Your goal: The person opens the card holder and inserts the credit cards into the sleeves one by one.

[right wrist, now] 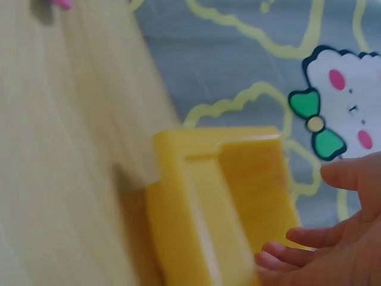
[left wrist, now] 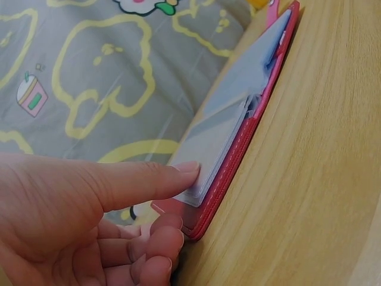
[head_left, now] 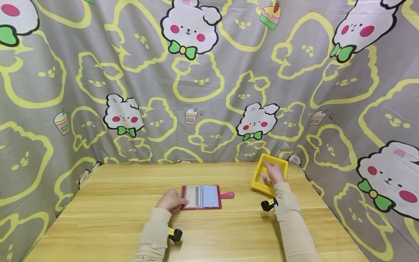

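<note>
A red card holder (head_left: 201, 208) lies opened flat on the table, showing clear plastic sleeves (left wrist: 221, 126) and a pink snap strap (head_left: 227, 195) on its right. My left hand (head_left: 171, 200) grips its left edge. The thumb (left wrist: 149, 182) presses on the sleeve, and the other fingers curl at the cover's edge. At the back right, my right hand (head_left: 275, 172) reaches over a yellow plastic box (head_left: 258, 176). Its fingers (right wrist: 315, 236) are spread apart at the box's opening, with nothing between them. Inside the box lies a brownish, card-like piece (head_left: 266, 179), partly hidden by the hand.
The wooden table (head_left: 131, 193) ends at a grey patterned curtain (head_left: 209, 109), which hangs behind it and along both sides. The yellow box stands near the back right corner, close to the curtain. Each wrist carries a small black camera (head_left: 177, 235).
</note>
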Tool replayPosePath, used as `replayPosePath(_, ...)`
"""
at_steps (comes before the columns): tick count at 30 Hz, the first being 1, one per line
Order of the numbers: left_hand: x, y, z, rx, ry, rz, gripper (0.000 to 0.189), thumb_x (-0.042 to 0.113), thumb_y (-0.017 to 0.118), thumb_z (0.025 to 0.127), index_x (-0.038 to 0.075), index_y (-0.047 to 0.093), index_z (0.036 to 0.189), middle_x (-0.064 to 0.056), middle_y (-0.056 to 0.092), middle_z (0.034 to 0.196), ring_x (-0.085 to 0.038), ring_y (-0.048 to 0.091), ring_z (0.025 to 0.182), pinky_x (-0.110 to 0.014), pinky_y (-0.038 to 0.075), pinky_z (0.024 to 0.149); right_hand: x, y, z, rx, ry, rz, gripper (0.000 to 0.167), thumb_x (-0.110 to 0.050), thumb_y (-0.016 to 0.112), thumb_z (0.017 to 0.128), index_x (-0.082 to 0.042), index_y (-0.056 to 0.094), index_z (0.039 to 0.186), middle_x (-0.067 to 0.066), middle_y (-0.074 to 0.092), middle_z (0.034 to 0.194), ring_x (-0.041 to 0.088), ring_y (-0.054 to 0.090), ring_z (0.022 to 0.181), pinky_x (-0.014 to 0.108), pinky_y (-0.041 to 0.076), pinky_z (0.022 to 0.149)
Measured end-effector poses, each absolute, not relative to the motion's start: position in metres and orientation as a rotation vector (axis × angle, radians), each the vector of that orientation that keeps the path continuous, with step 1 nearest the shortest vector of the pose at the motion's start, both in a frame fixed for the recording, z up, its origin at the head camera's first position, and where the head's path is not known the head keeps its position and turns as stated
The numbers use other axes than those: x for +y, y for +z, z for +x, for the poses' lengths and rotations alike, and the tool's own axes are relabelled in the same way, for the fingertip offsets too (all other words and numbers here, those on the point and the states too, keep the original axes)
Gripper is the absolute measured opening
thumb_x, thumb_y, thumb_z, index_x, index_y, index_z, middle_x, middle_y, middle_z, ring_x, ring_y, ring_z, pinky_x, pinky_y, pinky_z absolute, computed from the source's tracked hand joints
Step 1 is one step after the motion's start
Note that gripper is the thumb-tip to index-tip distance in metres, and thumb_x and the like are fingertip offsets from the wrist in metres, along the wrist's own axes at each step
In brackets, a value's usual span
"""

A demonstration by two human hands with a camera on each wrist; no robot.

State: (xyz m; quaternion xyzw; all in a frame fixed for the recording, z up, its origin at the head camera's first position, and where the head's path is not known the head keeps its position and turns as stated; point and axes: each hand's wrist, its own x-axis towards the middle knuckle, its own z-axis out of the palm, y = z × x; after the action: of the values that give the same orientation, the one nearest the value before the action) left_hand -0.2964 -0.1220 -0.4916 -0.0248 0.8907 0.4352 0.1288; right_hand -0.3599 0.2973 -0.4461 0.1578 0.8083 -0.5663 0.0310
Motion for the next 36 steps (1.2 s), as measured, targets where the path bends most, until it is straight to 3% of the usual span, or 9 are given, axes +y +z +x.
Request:
replayPosePath(6, -0.121, -0.491, -0.297, 2.594, 1.239, -0.067, 0.033, 0.018, 0.077, 0.081, 0.008, 0.057, 0.057, 0.001, 0.051, 0.047, -0.007, 0.046, 0.039, -0.018, 0.040, 0.039, 0.298, -0.462, -0.361, 2.502, -1.729, 0.520, 0.080, -0.049, 0.032, 0.102, 0.009, 0.007, 0.152, 0.029, 0.012, 0.158, 0.041, 0.016, 0.147, 0.050, 0.022, 0.120)
replayPosePath(12, -0.121, -0.491, -0.297, 2.599, 1.235, -0.061, 0.033, 0.019, 0.077, 0.082, 0.008, 0.057, 0.058, 0.001, 0.052, 0.049, -0.008, 0.047, 0.040, -0.018, 0.041, 0.039, 0.296, -0.469, -0.358, 2.497, -1.751, 0.557, 0.079, -0.050, 0.031, 0.101, 0.008, 0.012, 0.151, 0.029, 0.018, 0.157, 0.038, 0.027, 0.141, 0.046, 0.027, 0.118)
replayPosePath(15, -0.121, -0.491, -0.297, 2.601, 1.243, -0.055, 0.033, 0.018, 0.077, 0.082, 0.008, 0.057, 0.058, 0.001, 0.052, 0.049, -0.008, 0.047, 0.040, -0.018, 0.042, 0.039, 0.295, -0.470, -0.358, 2.469, -1.807, 0.564, 0.076, -0.048, 0.031, 0.102, 0.007, 0.014, 0.151, 0.029, 0.022, 0.156, 0.035, 0.042, 0.128, 0.044, 0.038, 0.109)
replayPosePath(17, -0.121, -0.491, -0.297, 2.600, 1.247, -0.054, 0.033, 0.018, 0.077, 0.082, 0.008, 0.056, 0.058, 0.000, 0.052, 0.049, -0.008, 0.047, 0.040, -0.018, 0.042, 0.039, 0.295, -0.470, -0.358, 2.440, -1.853, 0.577, 0.074, -0.046, 0.032, 0.102, 0.007, 0.014, 0.151, 0.027, 0.028, 0.152, 0.028, 0.053, 0.109, 0.039, 0.046, 0.097)
replayPosePath(20, -0.121, -0.491, -0.297, 2.600, 1.250, -0.052, 0.033, 0.018, 0.077, 0.082, 0.009, 0.056, 0.058, 0.000, 0.052, 0.049, -0.008, 0.047, 0.040, -0.018, 0.042, 0.039, 0.296, -0.470, -0.359, 2.386, -1.950, 0.616, 0.070, -0.043, 0.036, 0.103, 0.004, 0.018, 0.151, 0.019, 0.049, 0.116, 0.015, 0.051, 0.073, 0.030, 0.047, 0.074)
replayPosePath(24, -0.121, -0.491, -0.297, 2.601, 1.249, -0.054, 0.033, 0.018, 0.078, 0.081, 0.009, 0.056, 0.059, 0.000, 0.052, 0.050, -0.008, 0.047, 0.040, -0.018, 0.042, 0.039, 0.297, -0.470, -0.358, 2.319, -2.114, 0.659, 0.065, -0.039, 0.043, 0.102, 0.002, 0.024, 0.150, -0.003, 0.038, 0.079, 0.006, 0.036, 0.054, 0.025, 0.041, 0.062)
replayPosePath(30, -0.122, -0.491, -0.297, 2.606, 1.246, -0.056, 0.032, 0.019, 0.077, 0.082, 0.009, 0.056, 0.060, 0.000, 0.053, 0.051, -0.008, 0.048, 0.041, -0.018, 0.043, 0.040, 0.297, -0.471, -0.356, 2.278, -2.247, 0.649, 0.064, -0.036, 0.046, 0.101, 0.000, 0.025, 0.150, -0.008, 0.028, 0.065, 0.007, 0.030, 0.056, 0.025, 0.037, 0.065)
replayPosePath(34, -0.122, -0.492, -0.297, 2.607, 1.252, -0.044, 0.032, 0.018, 0.078, 0.081, 0.009, 0.055, 0.060, 0.000, 0.053, 0.051, -0.008, 0.048, 0.041, -0.019, 0.043, 0.040, 0.296, -0.469, -0.355, 2.241, -2.282, 0.678, 0.066, -0.038, 0.049, 0.100, -0.005, 0.023, 0.150, -0.004, 0.032, 0.077, 0.011, 0.033, 0.066, 0.028, 0.036, 0.068)
replayPosePath(36, -0.122, -0.492, -0.298, 2.608, 1.248, -0.044, 0.032, 0.018, 0.078, 0.081, 0.009, 0.055, 0.060, 0.000, 0.053, 0.051, -0.008, 0.048, 0.041, -0.019, 0.043, 0.040, 0.294, -0.467, -0.354, 2.230, -2.301, 0.696, 0.064, -0.038, 0.050, 0.099, -0.006, 0.026, 0.149, 0.000, 0.040, 0.093, 0.013, 0.036, 0.069, 0.029, 0.036, 0.068)
